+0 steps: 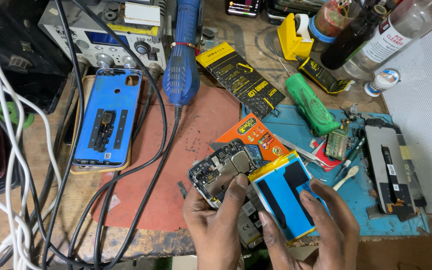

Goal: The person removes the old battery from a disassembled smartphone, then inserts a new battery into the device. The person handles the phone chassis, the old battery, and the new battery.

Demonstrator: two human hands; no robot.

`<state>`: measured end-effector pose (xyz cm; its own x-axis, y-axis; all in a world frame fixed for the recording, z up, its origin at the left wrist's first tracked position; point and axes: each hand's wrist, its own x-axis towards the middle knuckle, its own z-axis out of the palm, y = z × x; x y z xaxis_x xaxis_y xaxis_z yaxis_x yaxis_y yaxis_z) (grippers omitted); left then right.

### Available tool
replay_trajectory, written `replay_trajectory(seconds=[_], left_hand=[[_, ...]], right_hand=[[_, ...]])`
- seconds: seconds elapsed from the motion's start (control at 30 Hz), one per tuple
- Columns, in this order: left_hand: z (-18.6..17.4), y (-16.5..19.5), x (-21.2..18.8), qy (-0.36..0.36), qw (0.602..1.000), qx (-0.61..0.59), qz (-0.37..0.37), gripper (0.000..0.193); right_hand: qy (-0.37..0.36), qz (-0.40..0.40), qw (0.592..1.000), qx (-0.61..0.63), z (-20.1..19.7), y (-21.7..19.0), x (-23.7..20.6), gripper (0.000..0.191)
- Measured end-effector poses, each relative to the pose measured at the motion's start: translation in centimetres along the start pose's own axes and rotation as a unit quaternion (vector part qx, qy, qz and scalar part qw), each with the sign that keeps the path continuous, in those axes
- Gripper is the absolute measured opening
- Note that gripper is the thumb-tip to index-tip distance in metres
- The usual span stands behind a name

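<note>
Blue-faced battery [283,192] sits half out of the opened phone [223,172], near centre over the table [36,200]. Left hand [216,227] fingers pinch the phone; right hand [311,227] fingers pinch the battery's edges. Light, thin, puncture-prone: hold by edges.

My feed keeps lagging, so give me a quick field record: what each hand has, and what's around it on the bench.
left hand: grips the opened phone, thumb on its circuit board
right hand: fingers on the blue battery, which is tilted up from the phone
left of hands: blue back cover lying flat
behind: blue hot-air handle, green screwdriver
right: detached screen on blue mat
</note>
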<state>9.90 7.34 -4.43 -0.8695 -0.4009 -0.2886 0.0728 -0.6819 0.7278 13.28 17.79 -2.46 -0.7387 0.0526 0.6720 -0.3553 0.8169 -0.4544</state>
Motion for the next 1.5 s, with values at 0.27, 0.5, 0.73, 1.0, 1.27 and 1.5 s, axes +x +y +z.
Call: replay_trajectory(seconds=[0.27,0.5,0.73,1.0,1.27,1.5], left_hand=[[-0.4,-0.3,0.3,-0.010,1.000,0.006,0.004,0.022],[-0.5,-0.3,0.3,-0.030,0.999,-0.035,0.001,0.023],[-0.5,-0.4,0.2,-0.007,0.999,-0.035,-0.001,0.023],[-0.5,-0.2,0.4,-0.012,0.999,-0.043,-0.009,0.022],[-0.7,-0.3,1.1,0.005,0.996,-0.068,-0.062,0.021],[-2.2,-1.5,1.4,0.030,0.991,-0.073,-0.106,0.031]], right_hand=[[0.005,0.003,1.000,0.002,0.0,-0.1,-0.2,0.067],[0.002,-0.012,1.000,-0.001,-0.1,0.3,0.0,0.068],[-0.006,-0.039,0.999,0.001,-0.2,0.8,0.0,0.070],[-0.012,-0.015,1.000,0.015,-0.1,0.3,0.2,0.069],[-0.028,0.004,0.999,0.037,0.6,0.4,0.9,0.067],[-0.124,0.029,0.984,0.127,1.6,3.0,2.9,0.057]])
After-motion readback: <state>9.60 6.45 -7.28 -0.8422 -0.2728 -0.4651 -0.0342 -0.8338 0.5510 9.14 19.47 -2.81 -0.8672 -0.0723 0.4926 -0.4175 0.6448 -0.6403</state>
